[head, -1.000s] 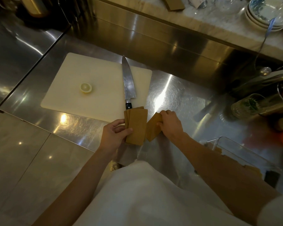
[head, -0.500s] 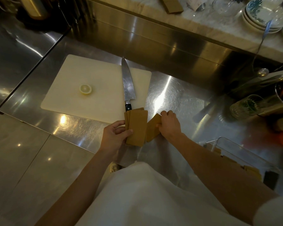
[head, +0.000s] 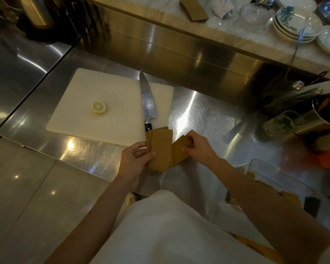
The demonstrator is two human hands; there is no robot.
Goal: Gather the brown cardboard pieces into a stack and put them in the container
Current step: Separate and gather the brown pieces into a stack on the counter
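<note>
My left hand point(head: 134, 159) grips a small fanned stack of brown cardboard pieces point(head: 160, 149) near the front edge of the steel counter, over the knife's handle. My right hand point(head: 199, 147) holds another brown cardboard piece point(head: 180, 152) tilted against the right side of that stack. A clear plastic container point(head: 271, 180) stands at the lower right, behind my right forearm, with several brown pieces inside. One more brown cardboard piece point(head: 193, 8) lies on the marble ledge at the back.
A white cutting board point(head: 95, 119) carries a lemon slice point(head: 98, 107) and a chef's knife point(head: 147, 101). At the right stand a glass jar point(head: 280, 123), a metal pot point(head: 327, 115) and stacked plates point(head: 295, 21). The counter's front edge runs below my hands.
My right hand has slid its cardboard piece slightly left, closer against the stack in my left hand. The left hand has hardly moved.
</note>
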